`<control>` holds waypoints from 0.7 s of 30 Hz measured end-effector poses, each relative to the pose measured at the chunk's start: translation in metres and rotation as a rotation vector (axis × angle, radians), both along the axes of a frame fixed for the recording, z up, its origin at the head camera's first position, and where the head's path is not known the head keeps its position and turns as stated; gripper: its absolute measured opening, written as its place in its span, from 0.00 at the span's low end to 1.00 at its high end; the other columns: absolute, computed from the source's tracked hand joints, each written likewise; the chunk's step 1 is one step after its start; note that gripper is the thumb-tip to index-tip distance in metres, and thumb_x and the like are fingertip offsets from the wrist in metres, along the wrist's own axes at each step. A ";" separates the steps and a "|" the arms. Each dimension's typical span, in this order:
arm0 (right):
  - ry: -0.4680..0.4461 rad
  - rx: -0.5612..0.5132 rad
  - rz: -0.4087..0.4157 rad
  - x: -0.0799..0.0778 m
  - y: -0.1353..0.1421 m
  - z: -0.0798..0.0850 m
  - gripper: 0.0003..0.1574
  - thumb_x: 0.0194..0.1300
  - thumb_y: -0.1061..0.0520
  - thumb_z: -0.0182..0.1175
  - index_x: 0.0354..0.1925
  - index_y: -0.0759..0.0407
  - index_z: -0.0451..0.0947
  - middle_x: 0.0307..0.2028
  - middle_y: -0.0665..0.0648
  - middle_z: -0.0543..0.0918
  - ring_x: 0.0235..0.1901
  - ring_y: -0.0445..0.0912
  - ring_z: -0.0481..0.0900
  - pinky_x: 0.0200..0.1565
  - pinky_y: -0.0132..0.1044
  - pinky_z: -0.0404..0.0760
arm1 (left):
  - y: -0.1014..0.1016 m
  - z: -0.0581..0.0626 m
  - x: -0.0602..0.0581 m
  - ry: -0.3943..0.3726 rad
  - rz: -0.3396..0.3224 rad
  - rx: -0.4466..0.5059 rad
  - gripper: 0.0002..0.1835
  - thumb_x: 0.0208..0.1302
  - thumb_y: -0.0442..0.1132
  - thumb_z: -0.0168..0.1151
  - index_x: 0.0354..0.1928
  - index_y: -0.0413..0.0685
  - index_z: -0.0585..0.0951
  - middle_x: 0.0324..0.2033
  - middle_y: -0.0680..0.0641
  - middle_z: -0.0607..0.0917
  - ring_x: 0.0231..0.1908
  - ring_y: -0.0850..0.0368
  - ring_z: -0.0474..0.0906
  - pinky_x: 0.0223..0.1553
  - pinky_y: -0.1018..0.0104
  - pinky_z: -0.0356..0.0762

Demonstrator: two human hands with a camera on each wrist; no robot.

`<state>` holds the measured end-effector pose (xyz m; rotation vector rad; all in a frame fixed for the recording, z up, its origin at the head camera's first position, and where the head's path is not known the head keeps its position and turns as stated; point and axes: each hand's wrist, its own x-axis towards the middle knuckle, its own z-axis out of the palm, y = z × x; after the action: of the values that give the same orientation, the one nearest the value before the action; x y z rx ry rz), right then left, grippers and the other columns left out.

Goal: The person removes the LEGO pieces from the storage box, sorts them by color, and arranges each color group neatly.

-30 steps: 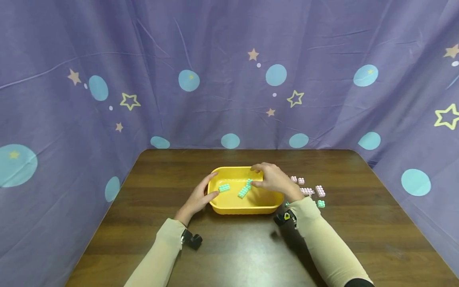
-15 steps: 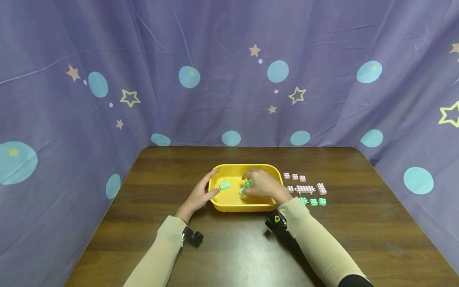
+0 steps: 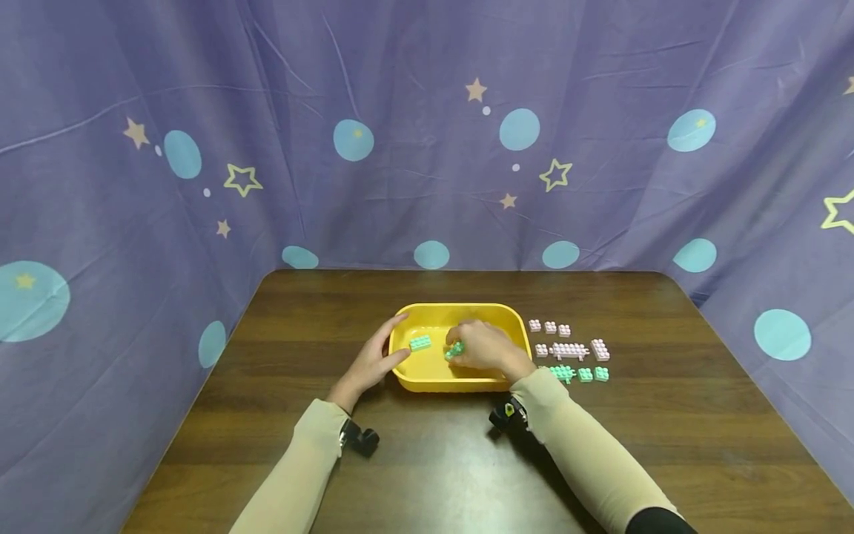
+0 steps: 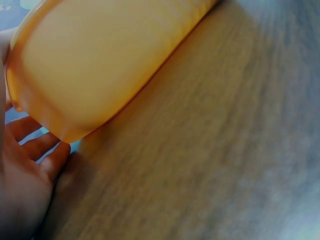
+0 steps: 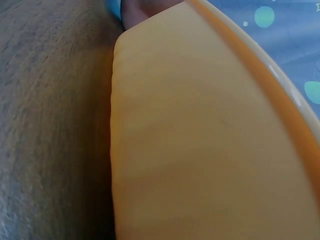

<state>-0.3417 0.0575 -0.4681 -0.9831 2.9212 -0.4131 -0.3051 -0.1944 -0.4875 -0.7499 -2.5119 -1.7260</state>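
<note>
A yellow plastic tub [image 3: 454,386] stands on the wooden table. At its left end my left hand [image 3: 365,367] holds the rim, thumb and forefinger over the edge. The left wrist view has the other fingers [image 4: 37,145] against the outside wall. Inside the tub, my right hand [image 3: 485,345] pinches green toy building bricks [image 3: 454,350], partly covered by the fingers. Another green brick [image 3: 419,343] lies on the tub floor near my left thumb. In the right wrist view the tub's wall [image 5: 200,130] hides the right hand.
Right of the tub, pink bricks [image 3: 550,327] lie in a row, with a longer pink piece [image 3: 569,351] and a pink brick [image 3: 600,350] below. Nearer me are a green piece with side prongs [image 3: 563,374] and small green bricks [image 3: 586,374]. A patterned curtain [image 3: 427,148] hangs behind the table.
My right hand has moved left and down into the tub and taken hold of the green bricks there. The pieces on the right have come into view. My left hand stays put.
</note>
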 end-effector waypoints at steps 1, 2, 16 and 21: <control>0.002 0.003 0.002 0.000 0.000 0.000 0.15 0.51 0.46 0.73 0.39 0.43 0.85 0.40 0.46 0.84 0.39 0.43 0.81 0.37 0.39 0.80 | 0.000 0.000 0.000 0.000 0.000 0.001 0.36 0.64 0.32 0.61 0.72 0.35 0.60 0.71 0.33 0.61 0.69 0.33 0.59 0.66 0.39 0.60; 0.003 0.007 0.003 0.000 0.000 0.000 0.14 0.51 0.46 0.73 0.38 0.43 0.85 0.40 0.45 0.84 0.39 0.43 0.81 0.36 0.39 0.80 | 0.000 0.000 0.000 0.001 0.000 0.000 0.36 0.64 0.32 0.61 0.72 0.35 0.60 0.71 0.33 0.61 0.69 0.33 0.60 0.67 0.39 0.60; 0.013 0.023 0.014 0.002 0.000 0.002 0.12 0.52 0.47 0.73 0.37 0.41 0.86 0.40 0.46 0.83 0.39 0.44 0.81 0.36 0.39 0.81 | 0.000 0.002 0.001 0.011 -0.009 0.006 0.36 0.64 0.31 0.60 0.72 0.34 0.59 0.71 0.33 0.60 0.69 0.33 0.58 0.67 0.40 0.58; 0.009 0.016 0.013 0.002 0.001 0.002 0.13 0.52 0.47 0.73 0.39 0.42 0.87 0.42 0.47 0.83 0.41 0.46 0.81 0.38 0.42 0.82 | 0.001 0.000 0.001 0.029 -0.006 0.003 0.36 0.63 0.30 0.61 0.71 0.32 0.59 0.70 0.32 0.61 0.69 0.33 0.59 0.66 0.38 0.60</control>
<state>-0.3396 0.0588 -0.4658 -1.0038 2.9196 -0.3857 -0.3044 -0.1939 -0.4873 -0.7769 -2.4902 -1.7069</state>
